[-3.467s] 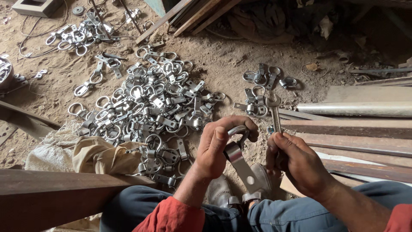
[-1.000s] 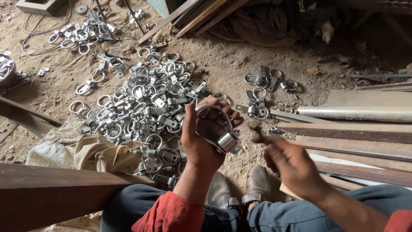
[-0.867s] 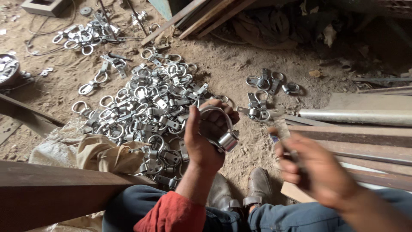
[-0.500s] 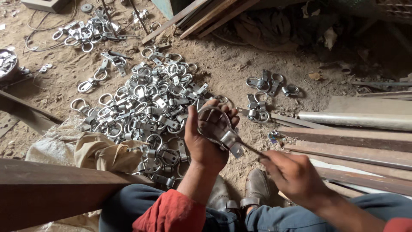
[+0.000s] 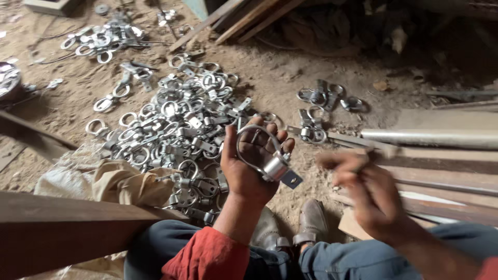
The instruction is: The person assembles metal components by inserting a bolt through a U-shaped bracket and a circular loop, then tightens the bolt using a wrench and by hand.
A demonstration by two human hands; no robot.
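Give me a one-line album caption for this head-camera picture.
Seated over a dirt floor, the left hand holds a metal ring clamp while the blurred right hand hangs beside a heap of similar clamps.

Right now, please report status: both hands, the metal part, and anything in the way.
Left hand grips ring clamp, palm up. Right hand blurred, contents unclear. Clamp pile on dirt floor beyond; wooden beam at left knee.

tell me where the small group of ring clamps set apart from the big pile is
In the head view, the small group of ring clamps lies on the dirt floor right of the big pile, just beyond the left hand and the metal pipe.
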